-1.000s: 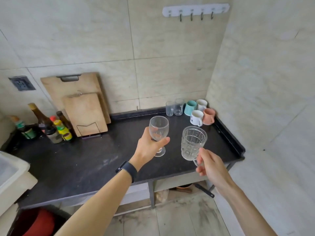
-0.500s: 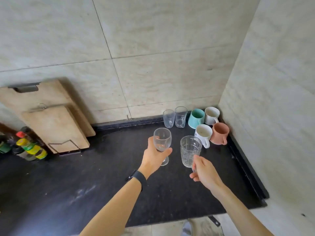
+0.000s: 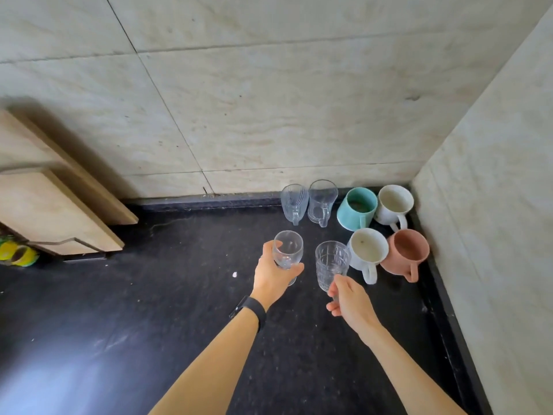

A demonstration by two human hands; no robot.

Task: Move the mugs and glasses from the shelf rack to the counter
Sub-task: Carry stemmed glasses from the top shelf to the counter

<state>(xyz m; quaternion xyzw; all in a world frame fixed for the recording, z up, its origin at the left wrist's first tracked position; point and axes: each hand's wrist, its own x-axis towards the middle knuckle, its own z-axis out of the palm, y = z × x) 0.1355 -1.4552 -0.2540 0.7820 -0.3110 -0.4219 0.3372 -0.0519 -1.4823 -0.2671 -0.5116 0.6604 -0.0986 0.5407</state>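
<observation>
Beside the white mug (image 3: 368, 249), the right hand (image 3: 350, 299) pinched a patterned glass (image 3: 331, 264) low down; the left hand (image 3: 273, 275) wrapped a wine glass (image 3: 288, 249) above the tabletop (image 3: 149, 295). Lowered carelessly, the patterned glass could strike that mug or tip.

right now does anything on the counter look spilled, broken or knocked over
Nothing stands out. All the mugs and glasses stand upright in the corner. The left hand holds a wine glass and the right hand a patterned glass, both upright. Only a small white speck lies on the counter.

Bare counter (image 3: 155, 310) left of mugs (image 3: 369, 250)
</observation>
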